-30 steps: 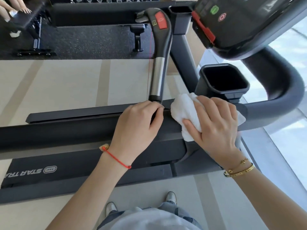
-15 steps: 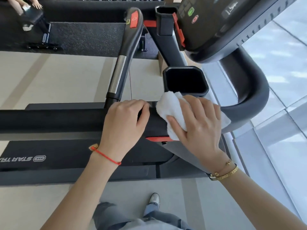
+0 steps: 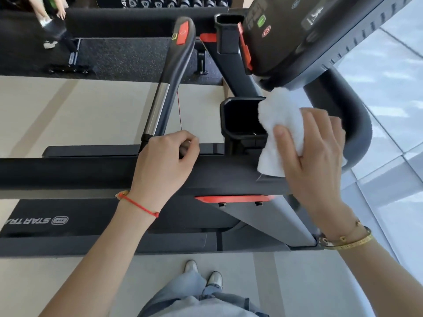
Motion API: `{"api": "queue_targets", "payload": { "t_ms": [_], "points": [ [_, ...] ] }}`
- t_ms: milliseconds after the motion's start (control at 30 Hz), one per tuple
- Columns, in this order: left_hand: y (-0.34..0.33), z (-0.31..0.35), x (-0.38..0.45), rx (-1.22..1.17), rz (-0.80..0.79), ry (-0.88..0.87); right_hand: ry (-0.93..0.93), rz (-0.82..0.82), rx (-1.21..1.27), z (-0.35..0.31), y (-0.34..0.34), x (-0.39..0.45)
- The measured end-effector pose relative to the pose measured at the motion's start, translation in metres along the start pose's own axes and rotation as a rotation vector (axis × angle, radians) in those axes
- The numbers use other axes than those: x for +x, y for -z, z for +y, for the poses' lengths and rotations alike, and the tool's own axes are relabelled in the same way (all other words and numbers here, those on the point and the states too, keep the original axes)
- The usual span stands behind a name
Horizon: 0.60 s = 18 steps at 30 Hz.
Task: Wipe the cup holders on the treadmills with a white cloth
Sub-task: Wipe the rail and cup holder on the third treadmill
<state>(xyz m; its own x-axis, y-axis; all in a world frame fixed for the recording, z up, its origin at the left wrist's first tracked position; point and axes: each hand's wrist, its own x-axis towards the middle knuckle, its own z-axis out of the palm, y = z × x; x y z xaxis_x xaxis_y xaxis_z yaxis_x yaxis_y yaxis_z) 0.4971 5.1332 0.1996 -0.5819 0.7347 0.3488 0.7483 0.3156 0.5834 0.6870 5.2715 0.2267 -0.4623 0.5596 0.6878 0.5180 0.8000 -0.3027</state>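
At the near cup holder [image 3: 242, 120], right hand [image 3: 313, 154] pinches my soft, light white cloth [image 3: 279, 124] bunched; left hand [image 3: 164, 161] curls on the handrail [image 3: 91, 172]

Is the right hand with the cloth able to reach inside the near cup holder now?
Probably yes. The right hand holds the white cloth at the right rim of the near cup holder, whose opening faces up with nothing over it.

Red string bracelet [image 3: 139, 205], gold bangles [image 3: 348, 239]
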Motion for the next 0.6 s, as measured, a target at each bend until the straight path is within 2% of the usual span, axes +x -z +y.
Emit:
{"api": "queue_targets", "payload": {
  "t_ms": [133, 333, 500, 600],
  "points": [
    [-0.006, 0.005, 0.029, -0.056, -0.033, -0.026, -0.096, -0.092, -0.141, 0.013, -0.009, 0.022],
    [-0.02, 0.014, 0.066, -0.04, -0.152, -0.021, -0.231, -0.466, -0.298, 0.031, -0.026, 0.05],
    [-0.028, 0.012, 0.086, -0.023, -0.252, 0.022, -0.358, -0.765, -0.126, 0.048, -0.034, 0.077],
    [-0.031, 0.014, 0.093, -0.026, -0.29, 0.055, -0.368, -0.866, -0.03, 0.054, -0.048, 0.096]
  ]
}}
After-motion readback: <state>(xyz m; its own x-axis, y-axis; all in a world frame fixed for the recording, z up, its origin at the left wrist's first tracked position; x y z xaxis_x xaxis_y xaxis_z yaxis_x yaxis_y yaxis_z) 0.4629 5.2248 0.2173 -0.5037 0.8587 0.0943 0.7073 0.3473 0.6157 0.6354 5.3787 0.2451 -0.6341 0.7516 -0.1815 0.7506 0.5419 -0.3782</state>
